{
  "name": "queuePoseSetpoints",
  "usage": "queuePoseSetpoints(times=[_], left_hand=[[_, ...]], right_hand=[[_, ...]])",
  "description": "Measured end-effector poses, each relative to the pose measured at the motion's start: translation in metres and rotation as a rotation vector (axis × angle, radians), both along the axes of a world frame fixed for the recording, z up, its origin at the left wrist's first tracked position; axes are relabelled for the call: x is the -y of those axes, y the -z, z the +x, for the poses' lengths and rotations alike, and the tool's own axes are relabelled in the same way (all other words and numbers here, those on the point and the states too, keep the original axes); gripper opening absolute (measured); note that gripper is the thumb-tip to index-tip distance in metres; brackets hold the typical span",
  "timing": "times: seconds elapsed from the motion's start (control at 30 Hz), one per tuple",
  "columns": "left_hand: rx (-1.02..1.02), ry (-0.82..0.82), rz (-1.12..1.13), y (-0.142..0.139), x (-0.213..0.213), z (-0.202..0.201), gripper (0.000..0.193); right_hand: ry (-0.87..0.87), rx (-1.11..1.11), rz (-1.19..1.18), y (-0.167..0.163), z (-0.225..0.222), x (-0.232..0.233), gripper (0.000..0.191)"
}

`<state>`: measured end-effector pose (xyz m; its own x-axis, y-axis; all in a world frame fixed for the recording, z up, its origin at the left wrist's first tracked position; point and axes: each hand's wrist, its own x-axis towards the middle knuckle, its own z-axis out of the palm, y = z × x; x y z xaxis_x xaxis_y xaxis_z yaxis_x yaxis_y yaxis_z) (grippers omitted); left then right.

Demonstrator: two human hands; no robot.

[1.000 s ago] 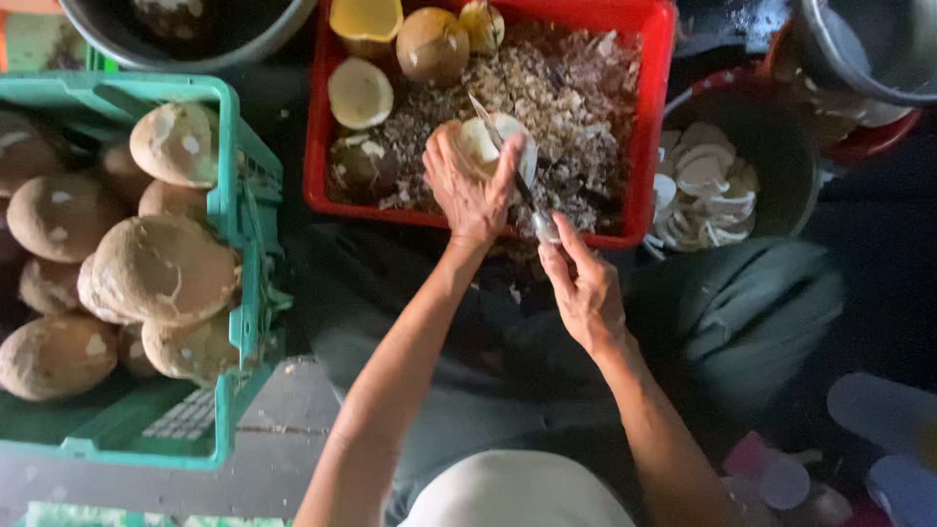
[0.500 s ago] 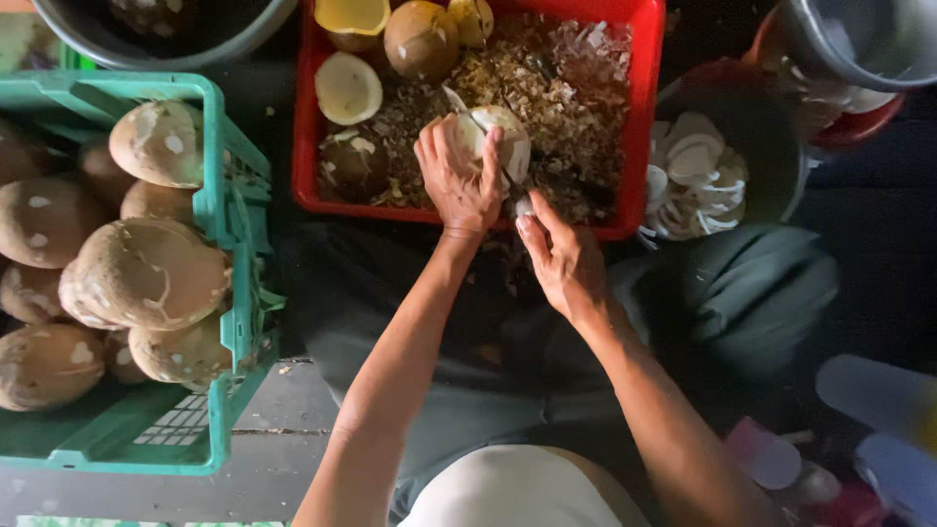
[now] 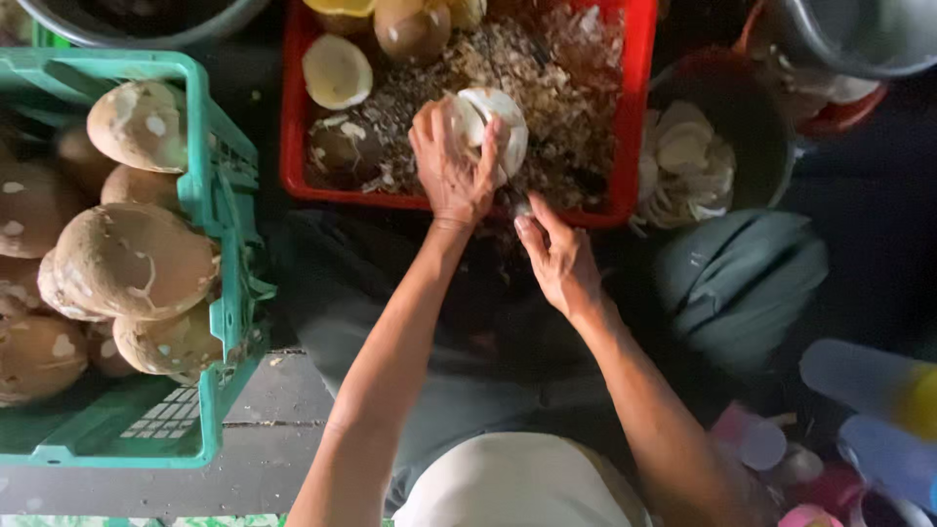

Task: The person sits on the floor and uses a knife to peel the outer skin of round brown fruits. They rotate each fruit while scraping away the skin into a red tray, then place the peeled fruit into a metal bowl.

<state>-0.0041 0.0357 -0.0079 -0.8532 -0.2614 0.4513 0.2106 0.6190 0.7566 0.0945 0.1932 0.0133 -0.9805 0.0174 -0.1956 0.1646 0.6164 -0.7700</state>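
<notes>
Peeled coconut (image 3: pixel 491 132): white, rounded, held over the near edge of the red crate, toward its middle; it is seen raised slightly further over the crate than half a second ago.
Green crate (image 3: pixel 217 224): at the left, filled with brown husked coconuts (image 3: pixel 132 263) flecked with pale patches.
Red crate (image 3: pixel 634 107): directly ahead, its floor covered with brown shavings (image 3: pixel 566 88); a halved coconut (image 3: pixel 337 70) lies toward its far left corner, whole ones along the far edge.
Dark bowl (image 3: pixel 752 146): just beside the crate's right edge, holding white coconut pieces (image 3: pixel 683 161).
Left hand (image 3: pixel 451 171): fingers wrapped and clamped over the peeled coconut from the near side.
Right hand (image 3: pixel 558 259): closed about a small tool, presumably a blade (image 3: pixel 519 205), whose tip sits just below the coconut; the tool itself is largely hidden.
Change: both hands have shifted toward the crate, the right drawn closer under the left; paring appears under way, with scraps falling into the crate.
</notes>
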Motion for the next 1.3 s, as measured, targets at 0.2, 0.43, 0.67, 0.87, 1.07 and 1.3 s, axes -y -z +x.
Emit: queuePoseSetpoints(times=[0.2,0.43,0.67,0.87,1.07,1.3], left_hand=[[0.069,0.162,-0.055,-0.009,0.018,0.005,0.069],[0.141,0.273,0.269,-0.004,0.038,0.006,0.063],[0.139,0.181,0.185,0.016,0.039,0.005,0.059],[0.114,0.187,0.187,0.022,0.035,0.004,0.057],[0.297,0.207,0.099,0.011,0.041,0.002,0.063],[0.400,0.178,0.022,-0.007,0.042,0.004,0.062]], right_hand=[[-0.041,-0.069,-0.230,0.011,0.004,-0.011,0.051],[0.238,0.609,-1.039,0.011,-0.005,-0.022,0.025],[0.075,0.317,-0.681,-0.036,0.006,-0.050,0.040],[0.009,0.129,-0.442,-0.069,-0.019,-0.092,0.045],[-0.213,-0.133,0.377,-0.053,-0.100,-0.069,0.052],[-0.450,-0.488,0.168,-0.050,-0.107,0.000,0.074]])
